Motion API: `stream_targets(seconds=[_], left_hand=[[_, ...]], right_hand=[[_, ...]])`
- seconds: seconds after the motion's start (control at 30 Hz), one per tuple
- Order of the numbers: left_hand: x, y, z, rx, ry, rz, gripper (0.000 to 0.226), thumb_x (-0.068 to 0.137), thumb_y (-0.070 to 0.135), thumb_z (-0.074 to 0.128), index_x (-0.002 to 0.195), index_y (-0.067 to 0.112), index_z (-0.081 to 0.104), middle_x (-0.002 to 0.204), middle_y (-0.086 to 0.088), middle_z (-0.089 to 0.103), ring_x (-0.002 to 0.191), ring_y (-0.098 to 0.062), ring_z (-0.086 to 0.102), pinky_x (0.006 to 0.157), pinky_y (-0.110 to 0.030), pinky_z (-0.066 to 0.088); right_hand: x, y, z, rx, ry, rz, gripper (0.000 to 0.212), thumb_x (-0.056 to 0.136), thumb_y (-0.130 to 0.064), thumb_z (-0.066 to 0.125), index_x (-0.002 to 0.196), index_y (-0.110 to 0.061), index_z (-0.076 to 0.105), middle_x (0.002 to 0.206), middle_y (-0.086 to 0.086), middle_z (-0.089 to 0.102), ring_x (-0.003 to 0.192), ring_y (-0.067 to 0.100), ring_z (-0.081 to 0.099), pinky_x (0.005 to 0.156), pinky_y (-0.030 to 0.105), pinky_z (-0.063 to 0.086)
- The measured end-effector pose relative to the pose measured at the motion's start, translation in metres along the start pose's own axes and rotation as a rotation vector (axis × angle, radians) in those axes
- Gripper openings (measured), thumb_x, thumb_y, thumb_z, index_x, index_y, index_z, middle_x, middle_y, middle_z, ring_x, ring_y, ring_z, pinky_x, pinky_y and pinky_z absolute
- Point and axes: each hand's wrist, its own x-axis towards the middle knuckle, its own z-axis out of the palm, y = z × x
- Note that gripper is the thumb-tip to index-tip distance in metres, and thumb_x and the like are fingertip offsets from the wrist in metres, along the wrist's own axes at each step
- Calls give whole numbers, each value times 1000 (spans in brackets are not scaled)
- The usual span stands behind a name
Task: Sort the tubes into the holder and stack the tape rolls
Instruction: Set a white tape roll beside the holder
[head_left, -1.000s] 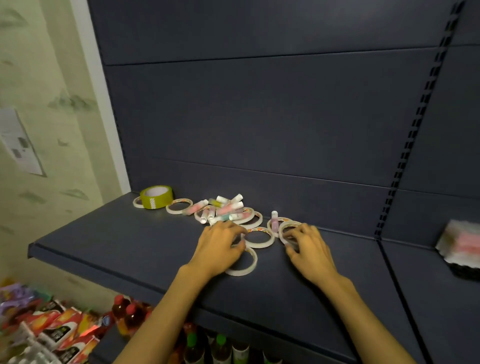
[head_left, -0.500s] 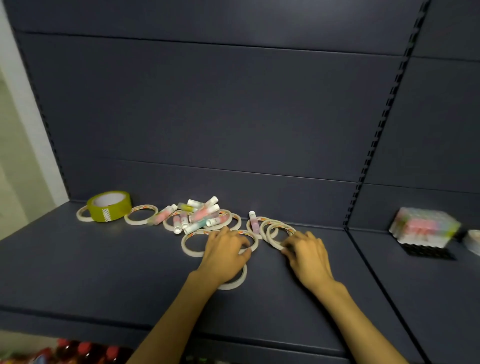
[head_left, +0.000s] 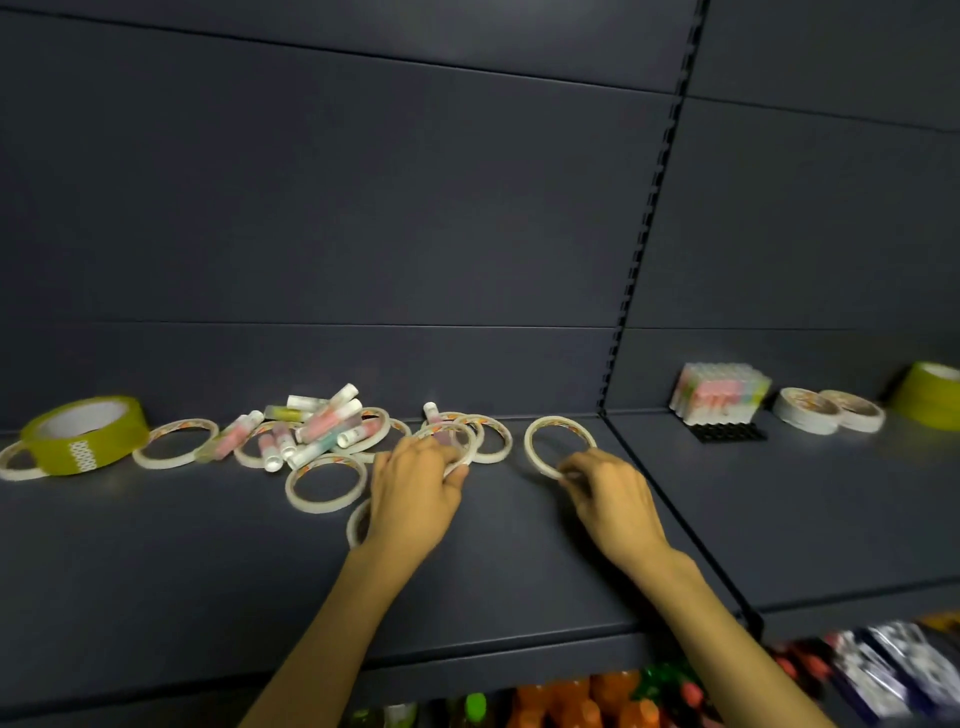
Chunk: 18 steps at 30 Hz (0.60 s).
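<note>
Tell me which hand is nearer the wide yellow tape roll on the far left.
Left. The left hand lies right of that roll; the right hand is farther right.

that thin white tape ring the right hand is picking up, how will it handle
The thin tape ring, pinched at its near edge by the right hand, looks narrow and hollow, so probably light. It seems to keep its round shape, so likely stiff. On edge it could roll; flat, it should stack.
</note>
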Motion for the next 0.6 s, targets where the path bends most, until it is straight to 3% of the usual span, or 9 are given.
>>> stream_targets(seconds=[0.17,0.33,0.6], left_hand=[[2,37,9,-54,-47,82,11,92,32,65,84,27,70,84,9,61,101,-22,52,75,-32,30],[3,97,26,-105,-58,192,13,92,33,65,82,27,69,78,10,55,88,-19,49,73,-32,27],[-11,235,68,-174,-75,285,20,99,34,57,110,37,73,92,15,57,95,-8,35,80,-30,24]], right_hand=[[-25,25,-25,-41,18,43,8,87,-18,67,94,-21,67,98,-4,68,92,24,65,70,40,54],[-52,70,-63,-13,62,103,11,84,-19,70,93,-24,69,92,-7,67,87,18,66,69,37,54],[-99,182,-136,-1,118,168,12,80,-17,71,90,-24,69,87,-8,65,82,17,65,69,35,52]])
